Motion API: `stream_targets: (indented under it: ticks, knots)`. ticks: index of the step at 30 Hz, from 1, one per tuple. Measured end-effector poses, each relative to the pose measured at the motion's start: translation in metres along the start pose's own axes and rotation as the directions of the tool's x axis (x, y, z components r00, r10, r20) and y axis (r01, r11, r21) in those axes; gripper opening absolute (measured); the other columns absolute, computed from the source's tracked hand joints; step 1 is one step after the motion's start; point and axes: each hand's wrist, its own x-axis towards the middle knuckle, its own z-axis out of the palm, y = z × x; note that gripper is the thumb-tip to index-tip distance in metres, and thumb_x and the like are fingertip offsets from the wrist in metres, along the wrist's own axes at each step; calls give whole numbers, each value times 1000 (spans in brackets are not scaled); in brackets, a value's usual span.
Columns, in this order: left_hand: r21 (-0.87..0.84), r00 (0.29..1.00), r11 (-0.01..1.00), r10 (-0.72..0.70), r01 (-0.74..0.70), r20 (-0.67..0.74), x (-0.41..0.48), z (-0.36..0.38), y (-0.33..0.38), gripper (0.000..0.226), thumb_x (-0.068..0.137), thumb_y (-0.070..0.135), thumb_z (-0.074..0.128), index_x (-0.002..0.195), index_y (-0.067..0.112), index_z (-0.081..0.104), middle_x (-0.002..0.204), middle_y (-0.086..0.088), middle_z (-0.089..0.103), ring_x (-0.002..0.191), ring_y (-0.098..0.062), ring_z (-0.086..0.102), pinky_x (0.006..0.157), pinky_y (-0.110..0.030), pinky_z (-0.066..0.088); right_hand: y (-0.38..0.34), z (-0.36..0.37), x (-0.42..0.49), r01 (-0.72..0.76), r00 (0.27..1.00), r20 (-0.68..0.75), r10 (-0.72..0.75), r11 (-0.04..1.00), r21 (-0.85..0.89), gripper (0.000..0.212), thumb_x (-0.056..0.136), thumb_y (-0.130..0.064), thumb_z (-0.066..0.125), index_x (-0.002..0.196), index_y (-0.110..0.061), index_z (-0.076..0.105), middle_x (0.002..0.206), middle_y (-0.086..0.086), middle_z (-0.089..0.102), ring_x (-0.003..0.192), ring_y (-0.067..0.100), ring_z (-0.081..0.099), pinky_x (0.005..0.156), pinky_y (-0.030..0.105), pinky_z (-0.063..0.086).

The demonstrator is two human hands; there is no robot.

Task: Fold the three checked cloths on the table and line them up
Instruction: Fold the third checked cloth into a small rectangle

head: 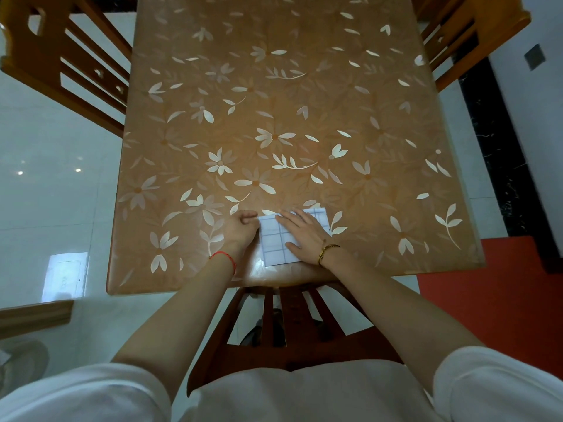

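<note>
One white cloth with a blue check (274,245) lies folded into a small rectangle near the front edge of the table (274,117). My right hand (304,233) lies flat on top of it, fingers straight and spread, pressing it down. My left hand (242,228) sits at the cloth's left edge with its fingers curled; whether it pinches that edge I cannot tell. A second layer or corner of checked cloth (320,216) shows behind my right hand. No other separate cloths are in view.
The table wears an orange floral cover. Wooden chairs stand at the far left (61,56), far right (475,32) and directly in front of me under the table edge (289,324). A red mat (502,300) lies on the floor to the right.
</note>
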Motion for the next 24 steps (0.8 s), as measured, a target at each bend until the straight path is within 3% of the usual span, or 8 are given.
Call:
stream_targets:
  ticks: [2, 5, 7, 12, 15, 18, 21, 24]
  knots:
    - [-23, 1000, 1000, -7, 8, 8, -3, 0, 3, 20, 89, 1, 57, 102, 12, 66, 91, -12, 70, 90, -31, 70, 86, -39, 59, 0, 0, 0, -1, 1000, 4, 1, 1000, -8, 69, 94, -32, 50, 154, -19, 19, 161, -2, 17, 147, 26, 13, 119, 44, 17]
    - [-15, 999, 999, -32, 32, 2, -7, 0, 9, 21, 89, -3, 54, 107, 5, 63, 77, -9, 66, 67, -21, 65, 55, -19, 56, 1, -2, -1, 2, 1000, 8, -1, 1000, -27, 71, 94, -32, 51, 154, -19, 17, 162, -2, 15, 147, 27, 12, 120, 43, 15]
    - [-20, 998, 998, -68, 68, 1, -9, 0, 10, 19, 91, -4, 50, 105, 3, 61, 70, -11, 64, 59, -17, 60, 45, -15, 50, 1, -2, -1, 1, 1000, 11, -1, 999, -37, 72, 93, -32, 52, 154, -19, 16, 162, -2, 14, 147, 27, 12, 120, 43, 15]
    - [-40, 985, 985, -171, 170, -14, -6, 1, 6, 15, 92, -4, 49, 98, -4, 64, 71, -12, 64, 55, -19, 60, 49, -23, 52, 0, 2, -1, -20, 999, 25, 21, 998, -54, 73, 94, -33, 51, 155, -20, 13, 162, -2, 11, 148, 28, 9, 121, 43, 14]
    - [-26, 978, 978, -207, 207, -8, -6, 4, 5, 17, 93, -1, 51, 81, 1, 63, 70, -13, 64, 55, -20, 59, 49, -25, 52, -1, 3, 0, -30, 999, 36, 31, 998, -51, 74, 93, -32, 52, 155, -21, 12, 162, -2, 10, 148, 28, 8, 120, 44, 14]
    - [20, 984, 984, -179, 179, -28, 0, 6, -1, 22, 84, 3, 57, 64, 7, 64, 66, -15, 68, 62, -27, 64, 66, -37, 59, -1, 3, 0, -37, 998, 39, 39, 998, -46, 74, 94, -32, 52, 155, -22, 11, 162, -3, 9, 148, 27, 7, 121, 44, 13]
    - [10, 993, 994, -113, 113, -27, -1, 7, -1, 8, 81, 5, 57, 79, 10, 63, 71, -10, 69, 75, -32, 71, 78, -40, 60, -2, 2, 0, -33, 999, 35, 35, 999, -40, 74, 94, -32, 52, 155, -22, 12, 162, -3, 10, 148, 27, 7, 121, 43, 13]
    - [26, 1000, 1000, -15, 16, -7, -8, 7, 4, 20, 81, 0, 60, 98, 11, 59, 85, -9, 69, 76, -25, 70, 76, -36, 60, -1, 1, -1, -26, 999, 28, 27, 999, -30, 74, 93, -31, 54, 155, -22, 14, 162, -4, 11, 148, 28, 8, 121, 43, 13]
